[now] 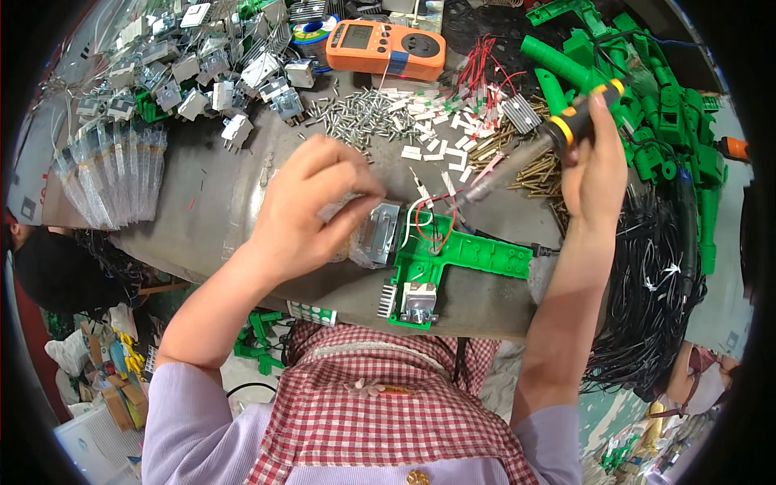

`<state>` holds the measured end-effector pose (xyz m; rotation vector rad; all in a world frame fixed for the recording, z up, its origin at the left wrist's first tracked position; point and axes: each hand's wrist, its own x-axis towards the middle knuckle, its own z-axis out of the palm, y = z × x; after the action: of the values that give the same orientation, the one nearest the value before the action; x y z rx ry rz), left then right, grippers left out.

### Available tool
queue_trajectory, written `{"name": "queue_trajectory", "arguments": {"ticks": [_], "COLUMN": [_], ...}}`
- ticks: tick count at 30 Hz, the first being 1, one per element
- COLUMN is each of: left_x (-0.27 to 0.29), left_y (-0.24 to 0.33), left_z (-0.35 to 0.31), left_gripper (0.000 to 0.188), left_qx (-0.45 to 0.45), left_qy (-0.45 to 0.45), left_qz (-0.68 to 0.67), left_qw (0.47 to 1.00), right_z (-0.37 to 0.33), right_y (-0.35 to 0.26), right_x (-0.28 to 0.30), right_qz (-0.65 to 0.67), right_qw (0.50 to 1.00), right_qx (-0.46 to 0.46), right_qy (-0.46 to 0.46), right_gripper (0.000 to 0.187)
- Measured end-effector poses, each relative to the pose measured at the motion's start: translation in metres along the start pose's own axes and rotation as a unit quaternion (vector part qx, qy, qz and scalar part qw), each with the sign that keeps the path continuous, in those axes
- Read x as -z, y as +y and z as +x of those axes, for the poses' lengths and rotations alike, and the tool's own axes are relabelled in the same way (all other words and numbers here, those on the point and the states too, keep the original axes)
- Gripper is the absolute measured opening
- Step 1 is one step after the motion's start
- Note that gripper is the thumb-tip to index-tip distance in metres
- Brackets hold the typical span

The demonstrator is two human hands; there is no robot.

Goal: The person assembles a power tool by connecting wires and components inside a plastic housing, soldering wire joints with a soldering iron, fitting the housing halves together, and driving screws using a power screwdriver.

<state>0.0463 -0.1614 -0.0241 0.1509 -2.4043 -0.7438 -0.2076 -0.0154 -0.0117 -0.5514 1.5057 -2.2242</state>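
**First speaker:** From the head view, how is the grip found?

**Second speaker:** The right hand [596, 158] is closed around the handle of a black-and-yellow screwdriver [559, 129], whose blurred shaft is directed down and leftward. The left hand [319, 198] is held with fingers bent above a wrapped metal part [381, 233]; whether anything is pinched there cannot be told.

**First speaker:** Where is the green housing [485, 252] located?

**Second speaker:** Between the hands: to the lower right of the left, to the lower left of the right. The left hand is nearer, though the screwdriver's tip is seen close to the upper edge.

**First speaker:** And its axis?

**Second speaker:** Two limbs are noted. The longer is aimed at the checked apron [364, 420]; the stem is pointed rightward, toward the right forearm [566, 299].

**First speaker:** Condition?

**Second speaker:** Bright green, hollow side up, inner ribs exposed. Red and white wires [418, 217] are looped over the upper part; a metal socket piece [419, 303] is seated at the apron end.
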Motion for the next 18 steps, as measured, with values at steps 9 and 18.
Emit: {"name": "queue_trajectory", "arguments": {"ticks": [9,18], "left_x": [0.001,-0.015], "left_y": [0.033,0.026], "left_z": [-0.042,-0.044], "left_gripper": [0.017,0.018], "left_qx": [0.047,0.089], "left_qy": [-0.086,-0.060], "left_qz": [-0.082,-0.152], "left_qw": [0.992,0.983], "right_z": [-0.075,-0.089], "right_y": [0.005,0.007], "right_x": [0.031,0.012], "right_qz": [-0.015,-0.054], "right_qw": [0.998,0.998], "right_qx": [-0.015,-0.003], "right_qy": [0.061,0.033], "right_gripper": [0.022,0.019]}}
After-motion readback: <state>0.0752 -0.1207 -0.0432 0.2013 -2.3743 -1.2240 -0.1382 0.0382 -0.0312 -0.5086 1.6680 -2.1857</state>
